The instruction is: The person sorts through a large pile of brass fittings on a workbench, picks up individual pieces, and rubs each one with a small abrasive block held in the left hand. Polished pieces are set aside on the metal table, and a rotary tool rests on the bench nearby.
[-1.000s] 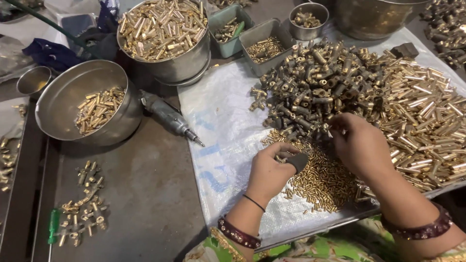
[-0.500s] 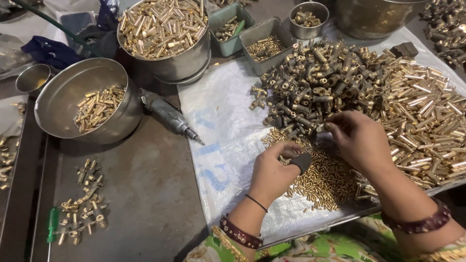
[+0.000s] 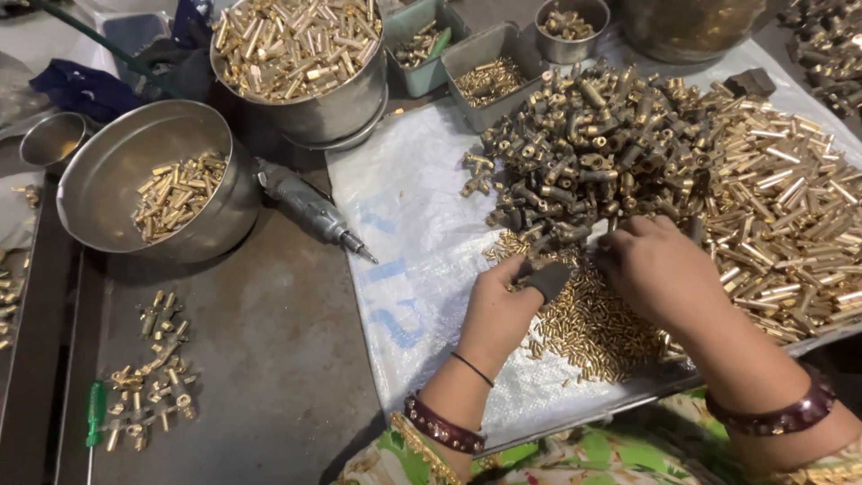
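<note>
My left hand (image 3: pixel 505 301), with a dark cover on one fingertip, pinches a small brass part at the near edge of a heap of dark brass fittings (image 3: pixel 584 135). My right hand (image 3: pixel 660 269) rests fingers-down on the same edge of the heap, its fingers curled among the fittings; what they hold is hidden. Below both hands lies a patch of tiny brass pieces (image 3: pixel 597 328). All of it sits on a white plastic sheet (image 3: pixel 404 216). A spread of longer brass tubes (image 3: pixel 790 207) lies to the right.
A steel bowl (image 3: pixel 108 153) with brass parts stands at the left, a full steel pot (image 3: pixel 359 99) behind it. A grey rotary tool (image 3: pixel 310 208) lies between them. Small trays (image 3: pixel 489 49) sit at the back. Loose fittings (image 3: pixel 153 377) and a green screwdriver (image 3: pixel 94 413) lie near left.
Both hands have shifted slightly up toward the heap of dark fittings. The left fingers have closed on a small piece at its edge.
</note>
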